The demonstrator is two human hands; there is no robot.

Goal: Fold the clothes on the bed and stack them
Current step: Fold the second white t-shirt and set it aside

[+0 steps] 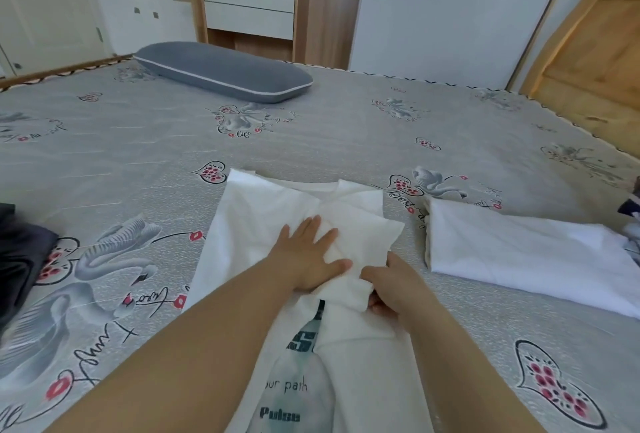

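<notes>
A white T-shirt with a dark print lies lengthwise on the bed in front of me. One sleeve is folded in over its middle. My left hand lies flat with spread fingers on the folded cloth. Just to its right, my right hand pinches the edge of the folded sleeve. A folded white garment lies to the right of the shirt. Dark clothes sit at the left edge.
A grey bolster pillow lies at the far side of the bed. Behind it stand a wooden cabinet with white drawers and a white wardrobe. A wooden headboard rises at the right. More cloth shows at the right edge.
</notes>
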